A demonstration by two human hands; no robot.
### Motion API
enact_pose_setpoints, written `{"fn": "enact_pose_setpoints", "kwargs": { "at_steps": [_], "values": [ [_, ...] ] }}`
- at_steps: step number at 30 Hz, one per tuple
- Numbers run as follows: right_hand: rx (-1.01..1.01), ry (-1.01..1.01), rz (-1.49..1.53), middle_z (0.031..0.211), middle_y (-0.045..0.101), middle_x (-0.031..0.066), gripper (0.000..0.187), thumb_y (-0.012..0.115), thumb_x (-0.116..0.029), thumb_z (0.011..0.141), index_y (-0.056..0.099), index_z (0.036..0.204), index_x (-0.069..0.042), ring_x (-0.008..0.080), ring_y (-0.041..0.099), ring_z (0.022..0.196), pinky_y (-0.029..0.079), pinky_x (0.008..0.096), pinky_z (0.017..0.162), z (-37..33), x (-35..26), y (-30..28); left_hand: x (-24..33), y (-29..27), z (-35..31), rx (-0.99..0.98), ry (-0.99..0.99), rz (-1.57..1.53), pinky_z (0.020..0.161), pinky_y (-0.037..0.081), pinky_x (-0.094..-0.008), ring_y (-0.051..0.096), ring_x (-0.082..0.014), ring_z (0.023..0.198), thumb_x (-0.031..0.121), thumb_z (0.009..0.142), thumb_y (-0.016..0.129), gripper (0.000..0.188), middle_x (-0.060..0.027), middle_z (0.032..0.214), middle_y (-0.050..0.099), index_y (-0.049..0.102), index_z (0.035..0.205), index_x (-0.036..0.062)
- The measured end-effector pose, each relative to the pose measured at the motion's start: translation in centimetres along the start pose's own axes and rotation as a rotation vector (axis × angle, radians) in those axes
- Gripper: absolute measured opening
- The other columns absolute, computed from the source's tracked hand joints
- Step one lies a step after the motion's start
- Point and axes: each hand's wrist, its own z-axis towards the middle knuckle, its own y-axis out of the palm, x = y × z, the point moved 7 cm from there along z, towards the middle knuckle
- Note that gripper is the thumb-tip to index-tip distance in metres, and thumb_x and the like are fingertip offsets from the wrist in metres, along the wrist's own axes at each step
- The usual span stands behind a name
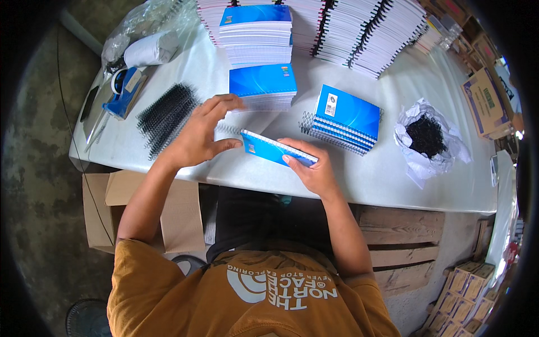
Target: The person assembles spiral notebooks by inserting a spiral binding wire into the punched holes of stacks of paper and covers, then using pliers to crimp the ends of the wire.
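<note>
Counter with notebook held above near edge

Paper stacks stand behind, seemingly leaving working room. Right hand pinches the notebook's right end, apparently freeing the left, where the left hand, spread wide, flanks a coil.

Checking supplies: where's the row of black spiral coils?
The coils lie at the head view's left, on the table, between the blue tape dispenser and left hand.

white-topped table, mottled grey floor, wooden planks, stacked cardboard cartons at lower right
</note>
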Motion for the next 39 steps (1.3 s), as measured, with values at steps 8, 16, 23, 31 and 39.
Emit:
{"fn": "enact_pose_setpoints", "kwargs": {
  "at_steps": [8, 16, 23, 31, 39],
  "values": [
    [0.027, -0.16, -0.265, 0.096, 0.067, 0.0154, 0.037, 0.062, 0.002, 0.08, 0.062, 0.115, -0.008, 0.0255, 0.066, 0.077, 0.051, 0.0292, 0.069, -0.9, -1.2, 0.3, 2.7, 1.6, -0.2, 0.072, 0.151, 0.746, 0.101, 0.026, -0.0487, 0.04, -0.0317, 0.122, 0.047, 0.073, 0.068, 0.063, -0.0128, 0.13, 0.047, 0.055, 0.12, 0.0074],
    [0.066, -0.247, -0.245, 0.102, 0.066, 0.015, 0.04, 0.061, 0.005, 0.078, 0.06, 0.116, -0.007, 0.0288, 0.066, 0.084, 0.052, 0.0328, 0.072, -3.5, -1.9, 2.4, 2.7, 2.8, -5.0, 0.57, 0.367, 0.856, 0.103, -0.004, -0.0642, 0.001, -0.0525, 0.135, 0.076, 0.075, 0.04, 0.107, -0.0348, 0.145, 0.008, 0.016, 0.143, -0.0031],
    [0.083, -0.231, -0.218, 0.107, 0.065, 0.0125, 0.046, 0.058, 0.009, 0.074, 0.06, 0.117, -0.007, 0.0291, 0.065, 0.087, 0.052, 0.036, 0.073, -3.9, -1.6, 2.6, 2.5, 10.1, -10.2, 0.202, 0.41, 0.833, 0.1, -0.006, -0.0671, -0.001, -0.059, 0.13, 0.08, 0.073, 0.035, 0.115, -0.0419, 0.141, 0.004, 0.017, 0.137, -0.0134],
    [0.092, -0.308, -0.274, 0.111, 0.063, 0.0127, 0.049, 0.057, 0.01, 0.072, 0.059, 0.117, -0.008, 0.029, 0.064, 0.09, 0.052, 0.037, 0.076, -4.6, -1.6, 3.1, 1.5, 12.4, -10.5, 0.109, 0.445, 0.736, 0.101, -0.009, -0.0657, -0.004, -0.0508, 0.135, 0.086, 0.069, 0.031, 0.113, -0.0411, 0.141, -0.001, 0.034, 0.134, -0.0068],
    [0.11, -0.195, -0.126, 0.111, 0.063, 0.0124, 0.065, 0.059, 0.01, 0.07, 0.046, 0.131, -0.007, 0.0315, 0.063, 0.093, 0.051, 0.0382, 0.077, -4.5, -1.1, 2.9, 2.5, 12.9, -9.6, 0.038, 0.455, 0.38, 0.102, 0.007, -0.0657, 0.01, -0.0513, 0.133, 0.077, 0.069, 0.052, 0.116, -0.0318, 0.146, 0.008, 0.016, 0.141, -0.007]
  ]
}}
